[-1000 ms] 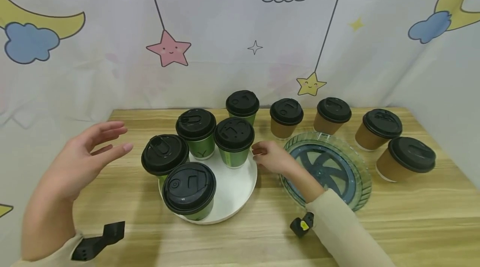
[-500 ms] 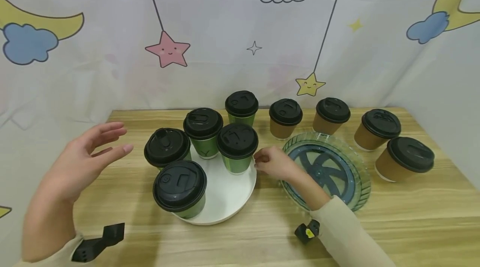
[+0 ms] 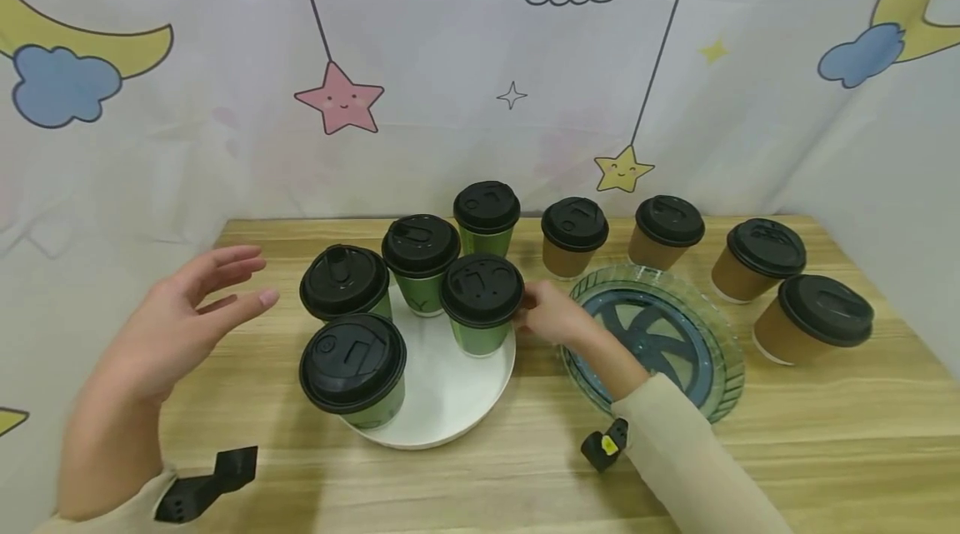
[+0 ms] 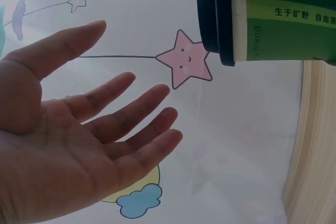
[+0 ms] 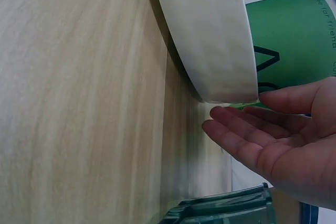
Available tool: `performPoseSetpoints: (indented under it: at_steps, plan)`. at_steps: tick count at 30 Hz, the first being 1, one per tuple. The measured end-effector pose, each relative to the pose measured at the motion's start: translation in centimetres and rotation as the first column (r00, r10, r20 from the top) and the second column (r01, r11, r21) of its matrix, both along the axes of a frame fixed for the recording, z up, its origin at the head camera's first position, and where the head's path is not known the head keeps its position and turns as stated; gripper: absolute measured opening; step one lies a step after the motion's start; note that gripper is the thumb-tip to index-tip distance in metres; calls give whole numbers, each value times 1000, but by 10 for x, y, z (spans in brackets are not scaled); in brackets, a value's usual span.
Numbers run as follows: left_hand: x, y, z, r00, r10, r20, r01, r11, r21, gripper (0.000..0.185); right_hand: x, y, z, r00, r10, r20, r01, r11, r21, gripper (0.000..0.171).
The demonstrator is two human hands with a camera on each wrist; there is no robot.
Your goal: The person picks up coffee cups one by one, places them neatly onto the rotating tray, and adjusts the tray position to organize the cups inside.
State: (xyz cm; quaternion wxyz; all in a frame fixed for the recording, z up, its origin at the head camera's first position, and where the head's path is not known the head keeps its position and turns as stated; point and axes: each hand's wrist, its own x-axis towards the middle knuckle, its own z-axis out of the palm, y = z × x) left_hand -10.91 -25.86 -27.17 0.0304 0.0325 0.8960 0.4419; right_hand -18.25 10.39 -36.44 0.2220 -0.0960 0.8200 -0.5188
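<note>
Four-sided by nothing, a round white plate (image 3: pixel 450 401) bears several green paper cups with black lids, among them a front cup (image 3: pixel 354 363) and a right cup (image 3: pixel 482 292). My right hand (image 3: pixel 555 316) is at the plate's right edge. In the right wrist view its thumb (image 5: pixel 289 98) meets the rim, while the loosely bent fingers (image 5: pixel 236 129) lie just beside the plate's wall; whether they touch cannot be told. My left hand (image 3: pixel 187 309) hovers left of the cups, fingers spread and relaxed, holding nothing.
Another green cup (image 3: pixel 487 213) stands behind the plate. A clear greenish dish (image 3: pixel 723 351) lies under my right forearm. Several brown lidded cups, such as the rightmost cup (image 3: pixel 810 321), stand behind and right of it. A patterned cloth (image 3: pixel 435 34) hangs behind the wooden table (image 3: pixel 480 492).
The plate has turned clockwise as seen from above, carrying its cups round. My right hand dipped toward me, then moved back away along the rim. My left hand has barely moved.
</note>
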Motion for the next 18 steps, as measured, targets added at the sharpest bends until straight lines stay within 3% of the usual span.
performPoseSetpoints:
  at_steps: [8, 18]
  plan:
    - [0, 12, 11, 999, -19, -41, 18, 1000, -17, 64, 3, 5, -2, 1000, 23, -13, -23, 1000, -7, 34]
    - [4, 36, 31, 995, -47, -86, 46, 999, -18, 60, 2, 9, 0, 997, 21, 73, -18, 999, -44, 31]
